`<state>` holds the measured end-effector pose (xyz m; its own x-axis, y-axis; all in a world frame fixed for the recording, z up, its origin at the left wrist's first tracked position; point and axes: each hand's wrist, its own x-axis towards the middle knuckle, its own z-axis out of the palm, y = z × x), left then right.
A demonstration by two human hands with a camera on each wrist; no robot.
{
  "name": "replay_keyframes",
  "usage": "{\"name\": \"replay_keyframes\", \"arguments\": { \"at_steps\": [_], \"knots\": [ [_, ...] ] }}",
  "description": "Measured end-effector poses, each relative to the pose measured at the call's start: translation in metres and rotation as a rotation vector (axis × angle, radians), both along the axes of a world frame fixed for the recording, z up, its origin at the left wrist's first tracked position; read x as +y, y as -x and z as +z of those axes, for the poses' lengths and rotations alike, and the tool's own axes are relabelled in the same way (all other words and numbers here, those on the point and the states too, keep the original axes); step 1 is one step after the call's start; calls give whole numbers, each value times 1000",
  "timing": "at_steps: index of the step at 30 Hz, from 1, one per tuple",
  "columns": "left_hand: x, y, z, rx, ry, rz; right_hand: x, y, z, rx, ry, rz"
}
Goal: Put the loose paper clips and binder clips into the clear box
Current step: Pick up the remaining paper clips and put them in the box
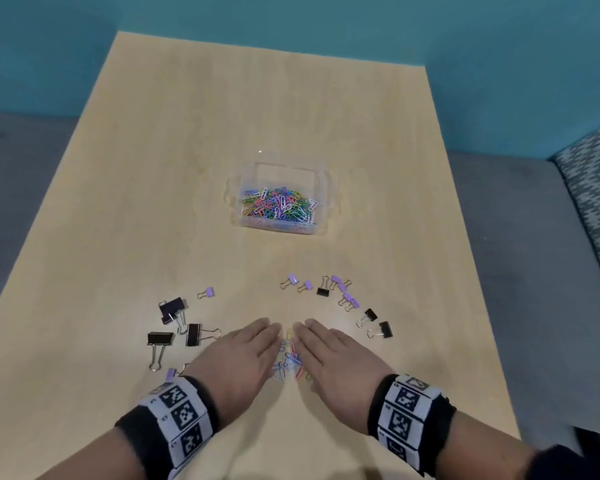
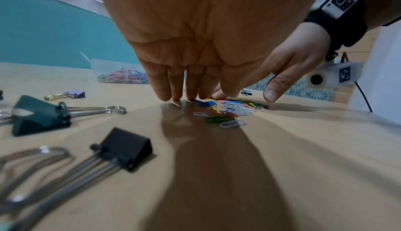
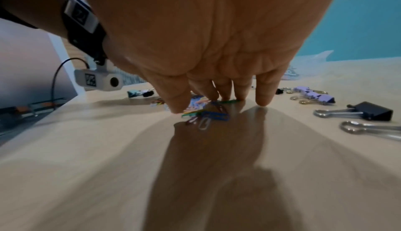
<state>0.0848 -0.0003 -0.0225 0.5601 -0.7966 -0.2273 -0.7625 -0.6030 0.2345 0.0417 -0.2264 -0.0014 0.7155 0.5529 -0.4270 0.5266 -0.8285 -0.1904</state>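
The left hand (image 1: 236, 358) and right hand (image 1: 336, 362) lay flat on the table (image 1: 187, 168), fingers straight and together, angled inward, apparently to herd the loose paper clips (image 1: 288, 363) into one heap. The clips sat between the fingertips, seemingly touching them. The clear box (image 1: 279, 199) stood well beyond, binder clips (image 1: 343, 296) scattered on either side.

I see a smooth light wood-look desk (image 1: 187, 168), clear glossy plastic box (image 1: 321, 174), matt black binder clips (image 2: 127, 148) with shiny metal handles.
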Motion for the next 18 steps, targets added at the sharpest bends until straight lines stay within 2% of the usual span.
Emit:
{"name": "replay_keyframes", "arguments": {
  "at_steps": [2,3,6,8,11,14,18],
  "knots": [
    [4,8,7,-28,38,30,0,7,2,11,-27,40],
    [7,13,11,-38,63,99,-2,11,3,13,-67,18],
    [9,33,21,22,117,374,-3,26,12,33,-161,-258],
    [4,45,20,106,123,469,3,34,17,37,-122,-421],
    [-10,49,14,158,98,534,22,34,13,32,-101,-490],
    [-23,43,9,174,150,605,39,26,4,4,-151,-542],
    [-33,34,10,142,173,604,46,13,0,-9,-156,-524]
  ]
}}
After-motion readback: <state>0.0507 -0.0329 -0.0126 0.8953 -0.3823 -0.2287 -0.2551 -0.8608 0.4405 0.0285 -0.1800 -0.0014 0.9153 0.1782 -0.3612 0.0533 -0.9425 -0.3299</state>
